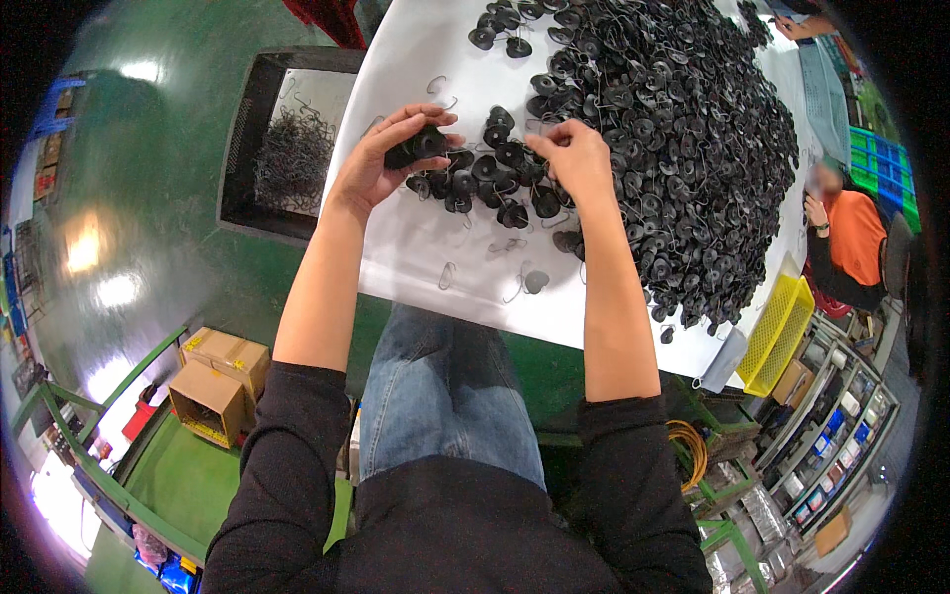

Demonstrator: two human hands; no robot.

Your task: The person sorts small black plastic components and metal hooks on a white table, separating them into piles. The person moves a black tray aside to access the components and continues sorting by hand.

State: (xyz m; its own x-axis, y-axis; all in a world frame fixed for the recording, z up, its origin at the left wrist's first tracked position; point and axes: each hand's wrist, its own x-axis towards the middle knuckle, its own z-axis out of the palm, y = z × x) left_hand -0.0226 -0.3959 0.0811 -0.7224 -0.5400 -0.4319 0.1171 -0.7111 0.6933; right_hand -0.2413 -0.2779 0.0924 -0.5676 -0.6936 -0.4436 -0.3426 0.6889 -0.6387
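Note:
My left hand [368, 163] curls around a short stack of black round rubber-like discs [424, 145], fingers closed over them. Across from it, my right hand [581, 161] pinches with thumb and forefinger; what the fingertips hold is too small to make out, though thin wire shows beside them. Between and below both hands lies a small cluster of black discs with wire hooks [485, 170] on the white tabletop [401, 252]. A big heap of the same pieces [693, 168] spreads to the right. Loose bent wire hooks [447, 275] lie near the front edge.
Left of the table stands a black crate [236, 188] with a tangle of bare wire hooks [295, 148]. A yellow basket [777, 337] sits at the table's right corner. Another person in an orange vest [857, 235] sits at the right. Cardboard boxes [210, 398] stand lower left.

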